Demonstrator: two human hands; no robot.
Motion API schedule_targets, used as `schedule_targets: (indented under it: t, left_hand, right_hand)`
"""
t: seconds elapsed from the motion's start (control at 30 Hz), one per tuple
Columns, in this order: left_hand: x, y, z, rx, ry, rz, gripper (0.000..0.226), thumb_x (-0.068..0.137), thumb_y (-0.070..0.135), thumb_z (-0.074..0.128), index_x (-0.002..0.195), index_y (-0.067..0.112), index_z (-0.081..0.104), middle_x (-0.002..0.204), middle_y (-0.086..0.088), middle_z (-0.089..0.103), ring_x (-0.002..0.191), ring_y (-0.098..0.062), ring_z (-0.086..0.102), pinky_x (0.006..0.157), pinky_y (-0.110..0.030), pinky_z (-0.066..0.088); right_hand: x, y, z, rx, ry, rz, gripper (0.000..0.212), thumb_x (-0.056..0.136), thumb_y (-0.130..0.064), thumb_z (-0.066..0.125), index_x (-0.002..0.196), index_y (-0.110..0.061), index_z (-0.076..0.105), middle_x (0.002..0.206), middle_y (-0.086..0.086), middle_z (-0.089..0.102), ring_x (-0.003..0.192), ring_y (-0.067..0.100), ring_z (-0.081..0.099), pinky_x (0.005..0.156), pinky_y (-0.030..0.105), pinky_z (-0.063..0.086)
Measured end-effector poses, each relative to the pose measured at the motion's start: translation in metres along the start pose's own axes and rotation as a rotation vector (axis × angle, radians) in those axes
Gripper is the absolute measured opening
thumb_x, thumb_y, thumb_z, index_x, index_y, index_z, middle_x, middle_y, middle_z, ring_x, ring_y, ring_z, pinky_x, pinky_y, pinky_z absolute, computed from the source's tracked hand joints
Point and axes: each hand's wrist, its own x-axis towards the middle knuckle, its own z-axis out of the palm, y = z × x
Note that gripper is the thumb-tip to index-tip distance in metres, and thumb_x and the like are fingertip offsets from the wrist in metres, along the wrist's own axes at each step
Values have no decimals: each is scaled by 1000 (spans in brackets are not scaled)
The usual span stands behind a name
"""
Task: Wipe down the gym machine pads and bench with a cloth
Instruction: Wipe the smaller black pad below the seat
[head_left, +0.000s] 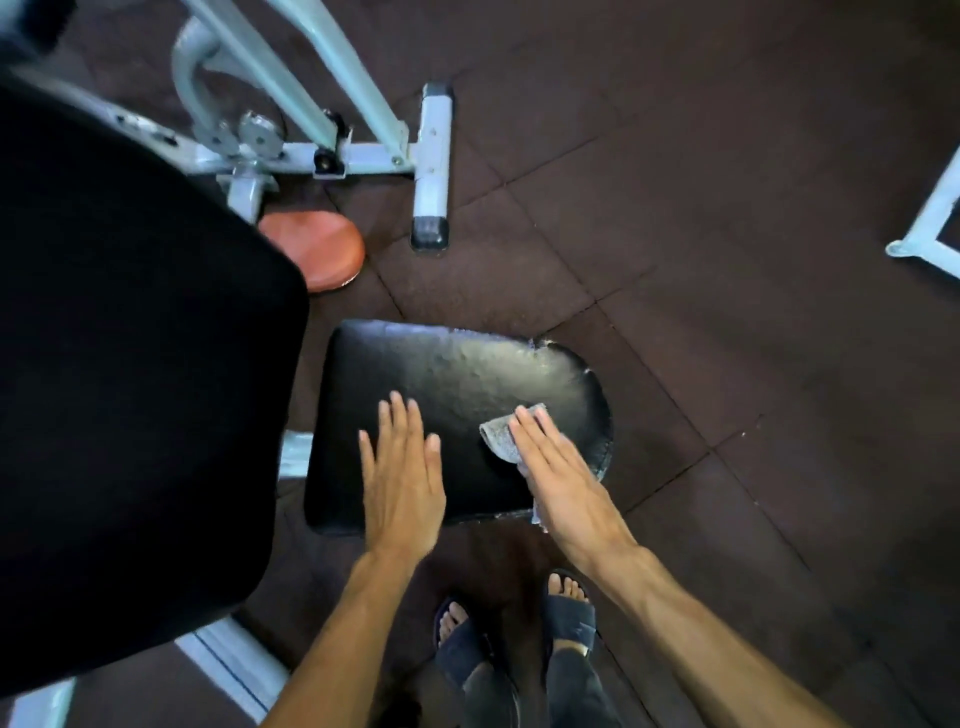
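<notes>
Flooring (675, 208) of dark rubber tiles fills most of the view, seams running diagonally. A big black back pad (130, 364) looms at the left, blurred and close to the camera, partly covering the pale metal machine frame (374, 156) whose foot bar lies on the floor beyond. Just below that frame sits a round orange-brown pad (322, 249), half hidden by the back pad. In the middle lies the black seat pad (441, 374), its surface scuffed and its far right edge cracked and worn. The left hand (400, 483) rests flat on the seat pad's near edge, fingers spread and straight, its grip released and holding nothing. The right hand (556, 478) lies flat as well, palm pressing a small grey cloth (501, 434) against the right part of the seat pad; the cloth peeks out by the fingers and under the palm. Two feet in dark slide sandals (569, 618) stand on the floor below.
</notes>
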Motion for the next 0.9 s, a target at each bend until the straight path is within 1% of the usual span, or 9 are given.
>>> schedule_targets:
  t: [0.2, 0.3, 0.4, 0.5, 0.7, 0.77, 0.8, 0.87, 0.9]
  left_hand:
    - [-61, 97, -16, -15, -304, 286, 85, 90, 59, -17, 155, 15, 18, 163, 2, 3, 151, -11, -5, 125, -39, 6]
    - [-87, 143, -20, 74, -430, 460, 77, 93, 55, -2, 155, 15, 21, 164, -3, 11, 152, -16, 2, 125, -37, 11]
    - [-112, 194, -22, 161, -516, 622, 78, 92, 56, 0, 155, 15, 20, 164, -6, 15, 153, -19, 4, 124, -34, 10]
    - [-143, 260, -18, 272, -611, 785, 87, 84, 60, -11, 156, 18, 14, 165, -1, 9, 153, -16, -2, 123, -34, 6]
    - [-225, 393, 13, 319, -767, 1078, 109, 69, 68, -31, 156, 18, 12, 165, -1, 7, 153, -16, -2, 122, -33, 4]
    - [-259, 452, 25, 352, -852, 1172, 101, 78, 65, -23, 154, 17, 23, 163, -2, 17, 152, -17, 10, 121, -33, 13]
    - [-272, 475, 36, 366, -839, 1258, 93, 88, 61, -16, 149, 17, 38, 158, -1, 32, 148, -17, 26, 117, -32, 27]
    - [-296, 518, 53, 448, -844, 1403, 76, 100, 54, 1, 133, 19, 60, 140, 0, 57, 131, -16, 53, 99, -31, 48]
    - [-306, 538, 62, 494, -873, 1451, 74, 101, 54, 4, 133, 17, 60, 138, -1, 59, 129, -17, 55, 97, -33, 51]
  right_hand:
    - [-72, 6, -55, 312, 68, 309, 52, 107, -24, 29, 156, -15, 14, 165, -5, 8, 151, 7, -6, 124, 26, 9]
    - [-138, 23, -84, 451, 160, 500, 51, 106, -23, 31, 155, -14, 16, 163, -4, 14, 152, 9, 2, 117, 19, 11]
    - [-214, 43, -102, 549, 277, 674, 48, 105, -19, 32, 152, -13, 21, 156, 4, 26, 146, 20, 25, 109, 18, 24]
    - [-293, 67, -113, 694, 408, 855, 50, 106, -21, 32, 154, -13, 20, 160, 3, 23, 149, 21, 19, 113, 20, 23]
    - [-427, 104, -107, 826, 674, 1140, 51, 105, -18, 35, 153, -12, 19, 162, 6, 20, 152, 20, 7, 115, 16, 7]
    - [-472, 120, -112, 831, 787, 1242, 51, 104, -19, 36, 153, -11, 21, 161, 7, 23, 151, 21, 9, 114, 16, 9]
    - [-490, 127, -114, 835, 834, 1285, 51, 104, -19, 36, 153, -11, 22, 161, 7, 24, 151, 21, 10, 114, 16, 10]
    - [-522, 141, -119, 834, 921, 1357, 52, 104, -19, 37, 153, -11, 22, 160, 7, 24, 151, 22, 10, 114, 16, 10]
    - [-536, 151, -121, 835, 966, 1386, 52, 104, -19, 37, 153, -11, 22, 161, 7, 24, 151, 22, 10, 114, 16, 10]
